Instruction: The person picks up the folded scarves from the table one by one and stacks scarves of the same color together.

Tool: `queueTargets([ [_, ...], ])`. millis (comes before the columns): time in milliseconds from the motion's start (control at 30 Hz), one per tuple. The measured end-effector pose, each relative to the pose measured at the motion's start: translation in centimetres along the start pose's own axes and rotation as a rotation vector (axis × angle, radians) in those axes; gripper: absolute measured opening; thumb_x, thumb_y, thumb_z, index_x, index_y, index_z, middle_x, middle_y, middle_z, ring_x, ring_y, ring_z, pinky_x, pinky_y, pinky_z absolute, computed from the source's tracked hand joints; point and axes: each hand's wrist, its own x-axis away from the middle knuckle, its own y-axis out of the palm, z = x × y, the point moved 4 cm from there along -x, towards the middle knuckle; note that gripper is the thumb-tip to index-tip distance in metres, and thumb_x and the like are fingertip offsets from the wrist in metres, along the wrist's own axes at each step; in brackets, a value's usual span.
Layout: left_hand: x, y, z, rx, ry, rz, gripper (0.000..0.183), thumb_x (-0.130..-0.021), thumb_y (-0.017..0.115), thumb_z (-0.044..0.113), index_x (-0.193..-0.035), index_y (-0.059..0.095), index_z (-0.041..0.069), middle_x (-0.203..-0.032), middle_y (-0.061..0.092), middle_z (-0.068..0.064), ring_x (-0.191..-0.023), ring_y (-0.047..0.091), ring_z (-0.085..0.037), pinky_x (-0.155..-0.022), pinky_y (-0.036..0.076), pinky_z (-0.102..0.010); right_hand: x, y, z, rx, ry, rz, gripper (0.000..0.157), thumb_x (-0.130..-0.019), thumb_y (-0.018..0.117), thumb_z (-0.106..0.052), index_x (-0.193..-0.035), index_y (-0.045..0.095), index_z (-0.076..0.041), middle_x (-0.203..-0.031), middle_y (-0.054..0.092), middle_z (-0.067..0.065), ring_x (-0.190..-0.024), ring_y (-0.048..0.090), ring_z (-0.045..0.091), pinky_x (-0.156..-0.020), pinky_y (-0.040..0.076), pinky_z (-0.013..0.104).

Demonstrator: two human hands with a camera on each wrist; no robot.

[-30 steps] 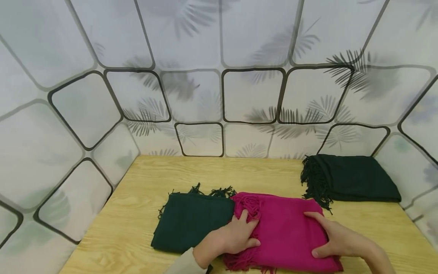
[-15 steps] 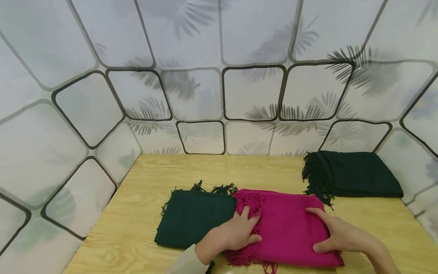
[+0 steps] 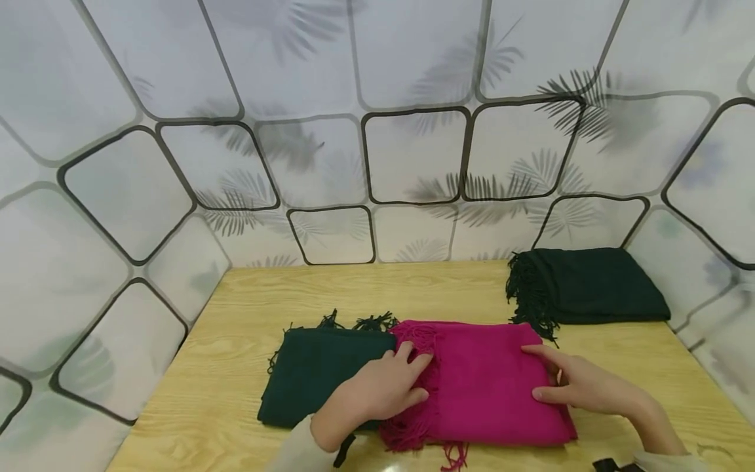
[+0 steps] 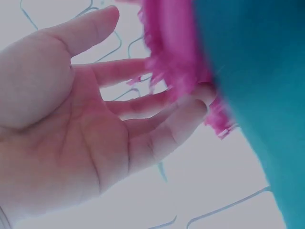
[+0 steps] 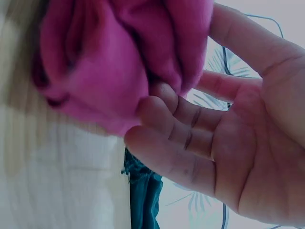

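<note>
A folded magenta shawl (image 3: pixel 483 387) with knotted fringe (image 3: pixel 409 426) along its left side lies on the wooden table. Over that fringe is my left hand (image 3: pixel 377 387), fingers spread; in the left wrist view its fingertips (image 4: pixel 200 107) are near the magenta strands and the green cloth (image 4: pixel 252 95). My right hand (image 3: pixel 590 387) is at the shawl's right edge, thumb and index finger apart. Its loosely bent fingers (image 5: pixel 162 148) touch the folded side in the right wrist view. Left of the magenta one, a folded dark green shawl (image 3: pixel 324 373) lies partly behind my left wrist.
Another folded dark green shawl (image 3: pixel 607 285), fringe facing left, is at the table's back right. Patterned fabric walls (image 3: pixel 330 164) enclose the wooden table (image 3: pixel 377 288) at the back and sides. A black strap (image 3: pixel 345 451) shows below my left wrist.
The head view has shifted slightly. My right hand has moved a little away from me along the magenta shawl's edge. The left hand stays by the fringe, and the shawls keep their places.
</note>
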Motion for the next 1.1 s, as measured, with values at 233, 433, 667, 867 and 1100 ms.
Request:
queueTargets([
  [233, 0.3, -3.0, -0.3, -0.062, 0.004, 0.039, 0.057, -0.1, 0.057, 0.042, -0.15, 0.044, 0.019, -0.141, 0.048, -0.01, -0.115, 0.059, -0.029, -0.078, 0.057, -0.035, 0.0, -1.6, 0.0, 0.012, 0.027, 0.024, 0.066, -0.098, 0.064, -0.026, -0.147, 0.034, 0.007, -0.089, 0.058, 0.004, -0.068, 0.058, 0.011, -0.057, 0.046, 0.027],
  [433, -0.6, -3.8, -0.5, -0.064, 0.014, 0.058, 0.055, -0.101, 0.056, 0.04, -0.15, 0.044, 0.016, -0.144, 0.048, -0.011, -0.123, 0.055, -0.032, -0.091, 0.054, -0.04, -0.1, -2.4, 0.0, -0.003, 0.019, 0.035, 0.061, -0.1, 0.06, -0.022, -0.145, 0.035, 0.011, -0.09, 0.057, 0.005, -0.07, 0.058, 0.014, -0.056, 0.046, 0.027],
  [667, -3.0, -5.2, -0.3, -0.017, 0.081, 0.112, 0.058, -0.103, 0.053, 0.038, -0.154, 0.036, 0.018, -0.152, 0.039, -0.013, -0.131, 0.048, -0.033, -0.101, 0.047, -0.042, -0.1, -3.8, -0.1, 0.093, 0.034, 0.137, 0.061, -0.099, 0.062, -0.024, -0.144, 0.038, 0.01, -0.1, 0.059, 0.007, -0.079, 0.061, 0.014, -0.064, 0.05, 0.027],
  [867, -6.4, -6.4, 0.1, 0.17, 0.144, 0.096, 0.067, -0.104, 0.051, 0.036, -0.16, 0.018, 0.02, -0.161, 0.02, -0.015, -0.141, 0.037, -0.037, -0.105, 0.044, -0.045, 0.0, -5.6, 0.2, 0.216, 0.035, 0.271, 0.058, -0.098, 0.063, -0.024, -0.142, 0.042, 0.008, -0.12, 0.057, 0.023, -0.095, 0.062, 0.026, -0.073, 0.054, 0.036],
  [1100, -10.8, -6.4, 1.8, 0.266, 0.215, 0.057, 0.075, -0.105, 0.05, 0.033, -0.161, 0.003, 0.018, -0.165, 0.001, -0.016, -0.108, 0.066, -0.024, -0.103, 0.045, -0.037, -0.4, -8.2, 2.1, 0.291, 0.101, 0.383, 0.067, -0.099, 0.063, -0.029, -0.146, 0.036, 0.009, -0.137, 0.034, 0.041, -0.119, 0.041, 0.057, -0.087, 0.043, 0.067],
])
